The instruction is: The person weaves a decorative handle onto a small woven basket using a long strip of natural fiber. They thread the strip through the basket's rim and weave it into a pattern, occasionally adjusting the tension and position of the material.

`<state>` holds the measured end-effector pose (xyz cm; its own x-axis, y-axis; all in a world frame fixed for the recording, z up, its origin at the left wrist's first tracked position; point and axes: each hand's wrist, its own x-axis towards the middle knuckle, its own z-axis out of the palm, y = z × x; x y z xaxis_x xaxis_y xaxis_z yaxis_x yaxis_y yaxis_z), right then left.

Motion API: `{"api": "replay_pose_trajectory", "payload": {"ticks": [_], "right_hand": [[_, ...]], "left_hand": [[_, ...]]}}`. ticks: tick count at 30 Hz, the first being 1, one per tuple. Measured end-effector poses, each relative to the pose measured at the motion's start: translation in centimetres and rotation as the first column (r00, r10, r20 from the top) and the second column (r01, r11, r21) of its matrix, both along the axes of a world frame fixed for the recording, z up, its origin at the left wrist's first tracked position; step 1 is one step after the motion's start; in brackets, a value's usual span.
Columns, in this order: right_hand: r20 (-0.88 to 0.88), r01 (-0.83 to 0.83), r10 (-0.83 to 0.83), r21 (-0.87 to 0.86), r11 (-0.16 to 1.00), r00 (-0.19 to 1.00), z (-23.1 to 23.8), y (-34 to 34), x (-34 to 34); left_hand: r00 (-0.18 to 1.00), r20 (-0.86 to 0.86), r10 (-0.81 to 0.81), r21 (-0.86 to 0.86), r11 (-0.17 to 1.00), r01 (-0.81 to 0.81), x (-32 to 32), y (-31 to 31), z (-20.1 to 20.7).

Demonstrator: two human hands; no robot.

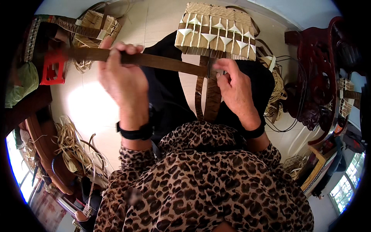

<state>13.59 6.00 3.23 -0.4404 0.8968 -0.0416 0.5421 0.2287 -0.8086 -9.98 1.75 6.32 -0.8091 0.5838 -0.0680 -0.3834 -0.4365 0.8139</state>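
A flat brown strip (162,63) runs across the upper middle, its left end blurred by motion. My left hand (125,77) is closed around it, thumb on the near side. At the strip's right end, my right hand (236,87) is pinched beside a thin dark upright piece (210,66); what its fingers hold is hidden. Beyond that hand stands a woven straw-coloured basket (210,36) with white triangles and pale vertical cords. A brown braided strap (212,98) hangs from the basket toward my lap, with a narrower brown band (199,96) alongside.
Another woven basket (96,29) lies at the back left, near a red plastic stool (53,67). Loose pale strips (71,145) are heaped at left, with more strips (277,94) right of my knee. Carved dark wooden furniture (315,73) stands at right.
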Motion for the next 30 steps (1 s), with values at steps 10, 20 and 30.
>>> {"api": "replay_pose_trajectory", "payload": {"ticks": [10,20,30], "right_hand": [[0.300,-0.089,-0.023,0.354,0.931,0.954,0.3,-0.8,-2.8],[-0.166,0.139,-0.216,-0.384,0.913,0.962,-0.5,1.9,-1.0],[-0.255,0.166,-0.352,-0.545,0.822,0.901,-1.4,2.0,0.3]], "left_hand": [[0.813,0.049,-0.580,0.481,0.727,0.490,2.7,2.3,7.5],[0.810,-0.437,-0.392,0.062,0.885,0.462,6.3,5.0,5.2],[0.721,0.475,-0.504,-0.127,0.772,0.623,10.2,-0.3,-6.6]]}}
